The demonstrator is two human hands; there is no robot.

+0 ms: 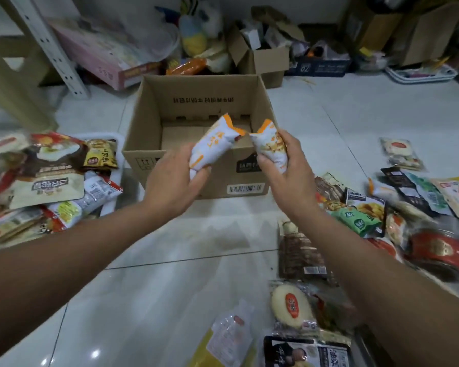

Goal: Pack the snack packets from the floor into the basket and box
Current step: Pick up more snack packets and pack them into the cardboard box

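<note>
- Two grips: left hand curls round the left snack packet, right hand round the right snack packet.
- Best clear the cardboard box rim first — then lay both flat.

Pink carton, perforated shelf post

Two hands, two white-orange packets, one cardboard box.

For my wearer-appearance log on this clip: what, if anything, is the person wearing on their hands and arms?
Nothing visible. The left hand and right hand are ungloved, with no ring, watch or bracelet showing. The left forearm and right forearm are bare to the frame's edge; no sleeve comes into view.
</note>
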